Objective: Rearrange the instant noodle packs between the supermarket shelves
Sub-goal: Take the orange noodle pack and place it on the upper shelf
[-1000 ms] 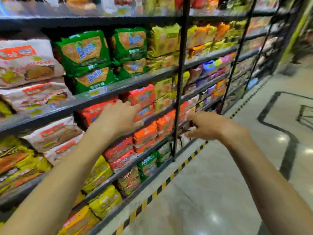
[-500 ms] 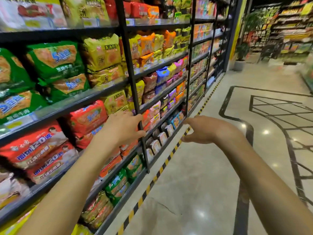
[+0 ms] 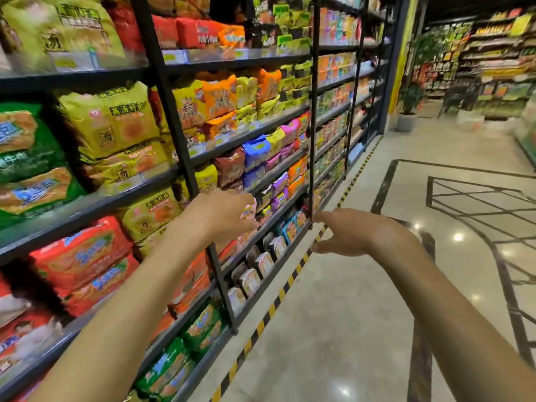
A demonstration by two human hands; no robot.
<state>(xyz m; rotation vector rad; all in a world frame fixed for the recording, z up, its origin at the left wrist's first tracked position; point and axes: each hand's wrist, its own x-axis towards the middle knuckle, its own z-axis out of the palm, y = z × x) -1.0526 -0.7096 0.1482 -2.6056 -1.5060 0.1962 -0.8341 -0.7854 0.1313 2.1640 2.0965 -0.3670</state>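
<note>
I'm seeing the shelves (image 3: 203, 62) running along my left, noodle packs (image 3: 81, 256) lying on them in stacks, long sides along the shelf edge, fronts facing the aisle, while my left hand (image 3: 223, 213) and right hand (image 3: 356, 233) are reaching out, fingers spread, gripping nothing.

Black metal shelves (image 3: 185, 158) stacked with noodle packs (image 3: 110, 123), above glossy tiled floor (image 3: 333, 329).

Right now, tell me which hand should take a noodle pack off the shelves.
Probably the left hand: it hovers open right at the shelf front, beside the small packs. The right hand, also empty, hangs out over the aisle floor.
</note>
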